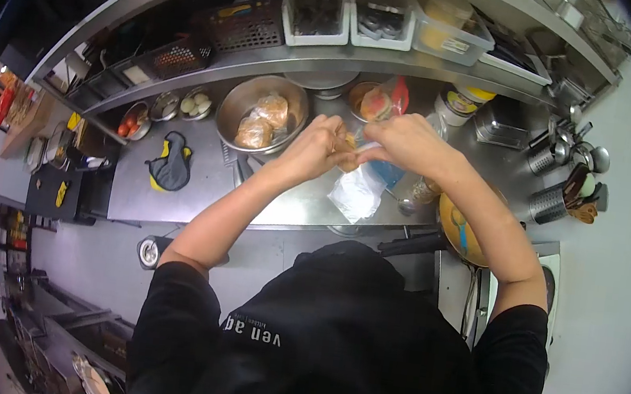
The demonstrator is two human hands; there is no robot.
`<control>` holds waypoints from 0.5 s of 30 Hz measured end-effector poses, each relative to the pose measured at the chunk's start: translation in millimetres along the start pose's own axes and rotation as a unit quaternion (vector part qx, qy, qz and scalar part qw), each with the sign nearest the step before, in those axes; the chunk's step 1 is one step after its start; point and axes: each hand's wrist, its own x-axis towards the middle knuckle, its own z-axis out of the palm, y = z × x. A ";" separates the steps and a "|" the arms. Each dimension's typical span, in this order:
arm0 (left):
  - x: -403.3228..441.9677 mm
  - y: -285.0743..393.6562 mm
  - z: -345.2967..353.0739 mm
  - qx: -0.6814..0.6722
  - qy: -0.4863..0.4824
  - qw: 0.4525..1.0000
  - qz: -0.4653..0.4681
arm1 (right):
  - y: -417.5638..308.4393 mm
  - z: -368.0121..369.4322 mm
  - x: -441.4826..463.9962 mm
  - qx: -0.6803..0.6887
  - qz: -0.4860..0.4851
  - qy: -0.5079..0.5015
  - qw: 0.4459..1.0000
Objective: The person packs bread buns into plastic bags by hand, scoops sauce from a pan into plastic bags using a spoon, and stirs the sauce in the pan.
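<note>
My left hand and my right hand are close together over the steel counter. The fingers of both are pinched on the top of a clear plastic bag, which hangs down below them. What lies between the fingertips is small and partly hidden. Left of my left hand is a steel bowl with several plastic-wrapped orange-brown portions. Just behind my hands stands a small bowl with a red-edged bag. Something blue shows under my right hand.
A black and yellow mitt lies on the counter's left. Small bowls of tomatoes and pale round items stand behind it. At the right are a pan and utensil holders. A shelf crosses above the counter.
</note>
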 end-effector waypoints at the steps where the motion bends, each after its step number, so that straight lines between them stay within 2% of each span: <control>1: -1.1 -10.8 5.1 0.010 0.033 0.999 -0.015 | 2.3 10.8 0.2 0.027 0.004 -0.018 0.999; 2: -3.9 -17.9 6.9 0.009 0.032 0.999 -0.021 | 1.1 22.5 -0.5 0.032 0.001 -0.021 0.999; 4: -10.3 -27.3 5.0 0.031 0.085 0.991 -0.101 | -3.9 48.2 -4.7 0.100 0.101 -0.022 0.990; 5: -14.6 -33.7 2.6 0.009 0.107 0.988 -0.111 | -8.6 64.8 -12.4 0.222 0.130 -0.021 0.966; 6: -19.8 -38.9 2.7 0.009 0.110 0.987 -0.115 | -18.2 84.8 -18.4 0.393 0.174 -0.037 0.902; 7: -24.7 -44.1 4.8 -0.006 0.123 0.982 -0.145 | -29.3 108.7 -24.4 0.550 0.213 -0.052 0.806; 8: -28.9 -48.6 9.1 -0.021 0.135 0.975 -0.174 | -42.3 140.9 -27.0 0.658 0.191 -0.032 0.727; 9: -32.3 -53.4 15.8 -0.096 0.153 0.960 -0.213 | -66.5 149.1 -29.4 0.781 0.186 -0.010 0.596; 10: -30.1 -45.4 14.0 -0.095 0.152 0.961 -0.213 | -85.3 163.8 -28.8 0.889 0.130 -0.006 0.439; 11: -26.4 -30.2 8.0 -0.205 0.114 0.925 -0.298 | -97.9 182.3 -26.1 0.963 0.048 -0.026 0.262; 12: -25.1 -16.2 2.8 -0.310 0.074 0.869 -0.378 | -99.0 195.7 -22.4 0.964 0.048 -0.025 0.261; 13: -26.7 -6.9 -0.6 -0.339 0.020 0.868 -0.363 | -99.2 207.4 -19.0 0.953 0.044 -0.048 0.295; 14: -30.0 -2.1 -0.2 -0.337 0.018 0.868 -0.364 | -97.9 218.5 -16.8 0.941 0.039 -0.071 0.328; 15: -33.7 1.7 0.5 -0.387 -0.077 0.863 -0.316 | -80.6 229.9 -10.9 0.890 0.033 -0.076 0.449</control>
